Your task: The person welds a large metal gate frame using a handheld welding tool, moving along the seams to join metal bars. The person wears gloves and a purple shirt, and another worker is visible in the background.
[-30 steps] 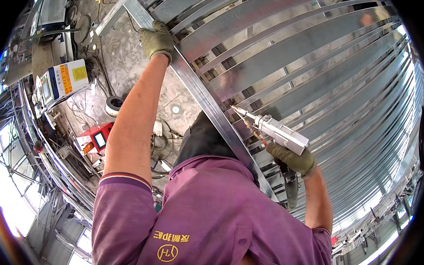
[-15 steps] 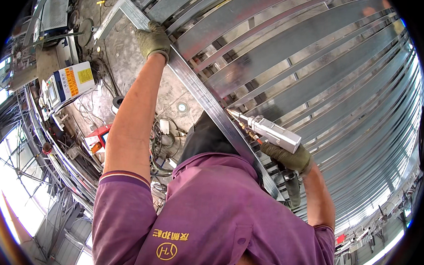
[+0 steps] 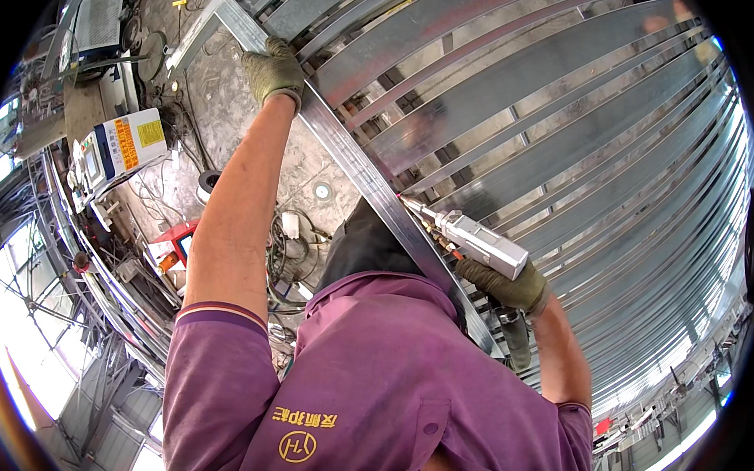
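Fingers of the left hand (image 3: 274, 71) clasp the rail (image 3: 347, 144); those of the right hand (image 3: 501, 281) grip a silver tool (image 3: 483, 242), tip ahead beside the rail. Slats (image 3: 535, 84) line it; how many are fixed is unclear.

Metal workshop: slatted metal frame (image 3: 523, 170), floor cables (image 3: 280, 244), probably roof trusses (image 3: 33, 303).

Handle of your grey tool (image 3: 488, 244) hidden by your right fingers (image 3: 479, 274), contact at its tip (image 3: 408, 202) ahead of them too small to tell, slats (image 3: 436, 44) beyond your left fingers (image 3: 277, 49) cut off
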`<action>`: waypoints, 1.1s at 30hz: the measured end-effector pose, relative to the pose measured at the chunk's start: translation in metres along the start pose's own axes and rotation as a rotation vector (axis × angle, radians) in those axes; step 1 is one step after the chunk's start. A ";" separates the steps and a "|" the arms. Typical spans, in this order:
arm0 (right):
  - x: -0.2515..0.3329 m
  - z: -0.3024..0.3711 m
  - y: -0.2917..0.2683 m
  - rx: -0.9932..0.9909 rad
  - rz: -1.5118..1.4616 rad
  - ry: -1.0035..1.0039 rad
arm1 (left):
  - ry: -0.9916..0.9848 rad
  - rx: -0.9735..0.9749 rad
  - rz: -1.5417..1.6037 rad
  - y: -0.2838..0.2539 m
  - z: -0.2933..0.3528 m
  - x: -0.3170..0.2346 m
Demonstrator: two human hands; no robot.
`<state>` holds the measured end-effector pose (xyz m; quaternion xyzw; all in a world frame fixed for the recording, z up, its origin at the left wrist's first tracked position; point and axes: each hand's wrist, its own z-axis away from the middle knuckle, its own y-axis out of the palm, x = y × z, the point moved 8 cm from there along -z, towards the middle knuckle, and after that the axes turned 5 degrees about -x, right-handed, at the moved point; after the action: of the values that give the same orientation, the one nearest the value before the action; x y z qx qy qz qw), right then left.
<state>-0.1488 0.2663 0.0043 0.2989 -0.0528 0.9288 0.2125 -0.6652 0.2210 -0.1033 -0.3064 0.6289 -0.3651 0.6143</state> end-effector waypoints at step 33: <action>-0.001 0.004 0.001 -0.030 0.018 0.033 | -0.048 0.046 0.019 -0.004 0.002 -0.006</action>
<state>-0.1465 0.2643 0.0075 0.2799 -0.0657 0.9345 0.2096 -0.6629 0.2235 -0.0971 -0.2947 0.6082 -0.3662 0.6396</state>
